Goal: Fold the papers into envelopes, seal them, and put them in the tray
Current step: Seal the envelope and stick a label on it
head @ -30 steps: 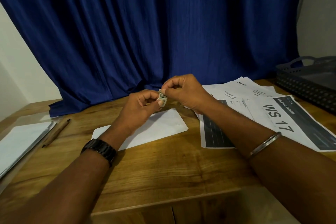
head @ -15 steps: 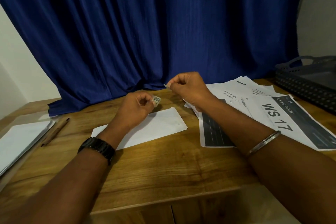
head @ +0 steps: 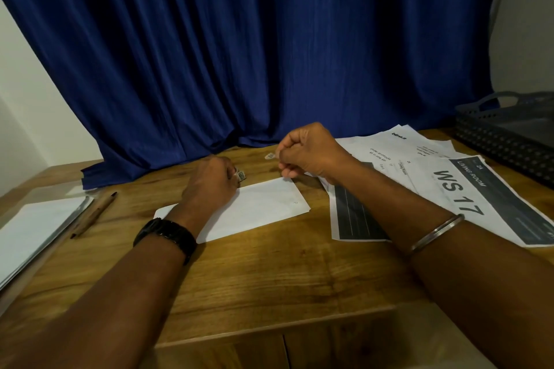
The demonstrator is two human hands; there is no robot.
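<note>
— From the head view, where is the envelope?
— The envelope [head: 263, 207] lies flat on the table [head: 269, 272]. The left hand [head: 209, 186] is over it, fingers curled round a small roll [head: 240, 176].
— And the right hand?
— The right hand [head: 308, 153] pinches a tiny strip [head: 269, 155] above the envelope's far corner. The tray [head: 491, 141] stands far right, beyond the papers [head: 425, 171].

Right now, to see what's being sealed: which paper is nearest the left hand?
The plain white folded paper at centre, directly by the left hand; the printed sheets lie right, the blank stack far left.
</note>
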